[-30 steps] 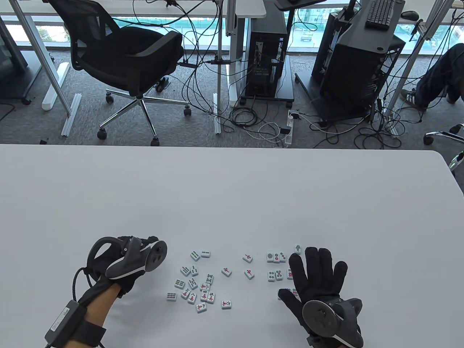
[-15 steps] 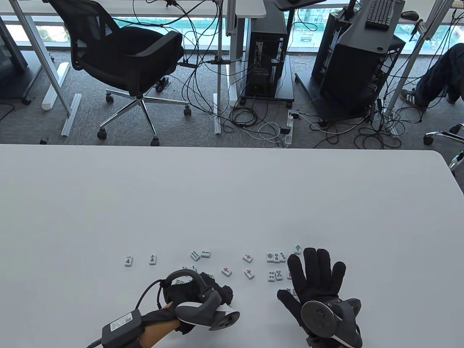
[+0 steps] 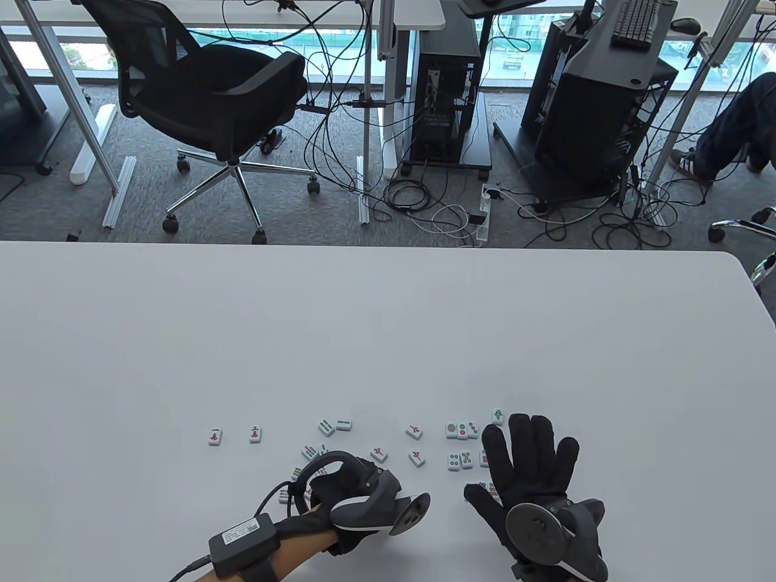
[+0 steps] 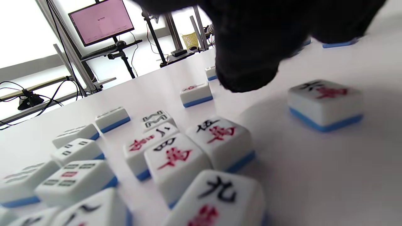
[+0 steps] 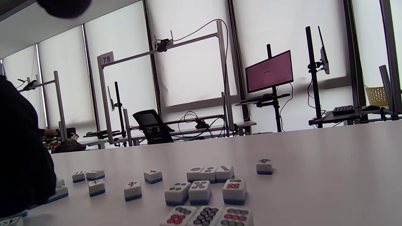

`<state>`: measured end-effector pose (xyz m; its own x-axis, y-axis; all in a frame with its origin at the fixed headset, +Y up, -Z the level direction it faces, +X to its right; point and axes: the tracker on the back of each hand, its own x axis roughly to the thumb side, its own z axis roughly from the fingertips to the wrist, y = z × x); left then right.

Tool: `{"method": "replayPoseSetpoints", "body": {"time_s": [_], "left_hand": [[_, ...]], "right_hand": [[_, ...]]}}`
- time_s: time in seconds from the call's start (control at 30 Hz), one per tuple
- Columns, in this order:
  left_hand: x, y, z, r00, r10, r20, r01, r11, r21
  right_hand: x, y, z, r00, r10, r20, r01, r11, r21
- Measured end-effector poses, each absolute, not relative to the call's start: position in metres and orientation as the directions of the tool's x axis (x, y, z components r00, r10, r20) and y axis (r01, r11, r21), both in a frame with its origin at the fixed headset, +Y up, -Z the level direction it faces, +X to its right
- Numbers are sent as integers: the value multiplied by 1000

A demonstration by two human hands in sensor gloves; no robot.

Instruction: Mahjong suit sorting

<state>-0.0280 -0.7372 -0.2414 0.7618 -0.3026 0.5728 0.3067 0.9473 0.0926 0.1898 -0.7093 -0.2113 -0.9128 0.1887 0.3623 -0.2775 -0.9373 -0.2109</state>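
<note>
Black gloves (image 3: 533, 461), grey trackers (image 3: 539, 530), cabled wrist box (image 3: 244, 544).

Beyond the white table (image 3: 388, 315) we see 1 black office chair (image 3: 206, 103) on grey carpet, 2 dark computer towers (image 3: 445, 103) amid tangled cables (image 3: 436, 206), and a seated person's leg (image 3: 733, 127). We also see a pink-lit monitor (image 5: 269, 71).

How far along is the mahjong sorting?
Partly done. The white circle-suit tiles sit in neat rows beside the flat, idle right hand. Two red-character tiles are set apart at far left. The left hand hovers over the mixed heap; whether it grips a tile is unclear. Bamboo and character tiles remain mingled.
</note>
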Motion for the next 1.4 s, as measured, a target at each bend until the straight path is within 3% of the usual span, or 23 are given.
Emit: {"method": "replayPoseSetpoints", "body": {"time_s": [0.13, 0.4, 0.73, 0.9, 1.17, 1.4], "left_hand": [[-33, -726, -236, 714, -311, 627, 367, 929, 42], [-27, -752, -231, 624, -427, 654, 494, 865, 94], [-31, -753, -229, 636, -344, 691, 390, 916, 97], [-48, -736, -221, 664, -303, 683, 301, 945, 127], [-141, -699, -212, 801, -284, 527, 250, 959, 137], [-243, -718, -211, 924, -274, 265, 282, 959, 8]], "right_hand": [[190, -709, -211, -912, 193, 362, -282, -936, -211], [190, -709, -211, -913, 185, 363, -275, -938, -212], [190, -709, -211, -913, 187, 362, -276, -938, -212], [192, -708, -211, -916, 186, 356, -275, -936, -219], [193, -708, -211, -918, 189, 348, -277, -935, -223], [192, -708, -211, -921, 177, 346, -263, -940, -219]]}}
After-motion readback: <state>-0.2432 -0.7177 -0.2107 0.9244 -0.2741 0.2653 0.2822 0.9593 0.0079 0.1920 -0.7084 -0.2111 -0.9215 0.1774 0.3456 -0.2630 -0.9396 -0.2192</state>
